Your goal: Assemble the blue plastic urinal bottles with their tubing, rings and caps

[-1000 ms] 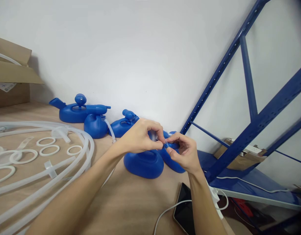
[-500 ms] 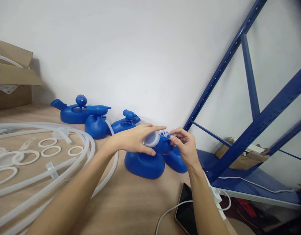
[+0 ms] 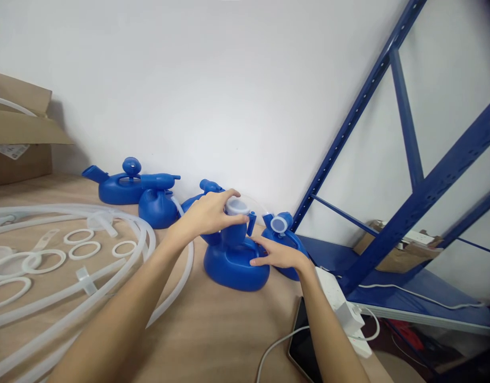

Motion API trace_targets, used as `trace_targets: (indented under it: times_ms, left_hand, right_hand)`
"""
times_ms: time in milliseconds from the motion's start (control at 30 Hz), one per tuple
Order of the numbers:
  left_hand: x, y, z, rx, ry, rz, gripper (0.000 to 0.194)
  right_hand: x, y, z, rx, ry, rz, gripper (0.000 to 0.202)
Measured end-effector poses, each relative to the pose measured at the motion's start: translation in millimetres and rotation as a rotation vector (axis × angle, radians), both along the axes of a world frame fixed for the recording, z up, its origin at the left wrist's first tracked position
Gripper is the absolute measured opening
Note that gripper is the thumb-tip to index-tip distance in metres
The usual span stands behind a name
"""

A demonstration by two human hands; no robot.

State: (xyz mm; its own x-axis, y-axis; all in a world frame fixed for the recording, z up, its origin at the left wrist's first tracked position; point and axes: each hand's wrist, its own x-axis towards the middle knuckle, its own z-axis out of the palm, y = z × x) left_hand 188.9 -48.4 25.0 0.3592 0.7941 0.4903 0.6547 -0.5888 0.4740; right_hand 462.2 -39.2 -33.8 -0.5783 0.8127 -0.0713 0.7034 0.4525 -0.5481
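Observation:
My left hand (image 3: 215,214) curls its thumb and fingers around the blue cup-shaped neck with a white rim (image 3: 237,206), whose mouth faces upward. This neck rises from a blue plastic urinal bottle (image 3: 233,274) on the table. A narrow blue stub (image 3: 251,223) stands beside the rim. From the right, my right hand (image 3: 279,254) clasps the bottle's upper side, thumb in front and fingers behind, with the fingertips partly hidden. Close behind that hand stands another blue bottle (image 3: 293,243), its white-ringed mouth turned toward me.
More blue bottles (image 3: 121,190) stand along the wall. Clear tubing (image 3: 145,234) coils at left, among white rings (image 3: 84,250). A carton (image 3: 22,159) is at far left. A phone (image 3: 303,346), cable (image 3: 277,343), power strip (image 3: 335,290) and blue shelf frame (image 3: 358,119) lie right.
My right hand has left a small clear-and-blue piece near the neck and moved down to the bottle's side. The white-rimmed mouth has turned from facing me to facing up.

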Motion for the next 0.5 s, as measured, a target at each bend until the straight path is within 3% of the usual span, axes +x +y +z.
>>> trace_targets:
  times_ms: [100, 233, 367, 500]
  left_hand:
    - [19, 6, -12.7, 0.018, -0.125, 0.173, 0.055]
    - [40, 15, -27.3, -0.014, -0.166, 0.332, 0.055]
    - [37, 23, -29.5, -0.047, -0.135, 0.402, 0.059]
    - [25, 31, -29.3, -0.098, -0.078, 0.442, 0.062]
  right_hand:
    - [-1, 0, 0.8, -0.023, -0.029, -0.03, 0.071]
    - [-8, -3, 4.9, 0.013, -0.055, -0.002, 0.06]
    - [-15, -7, 10.3, 0.038, -0.058, 0.068, 0.043]
    - [-21, -11, 16.3, 0.042, -0.039, 0.132, 0.04]
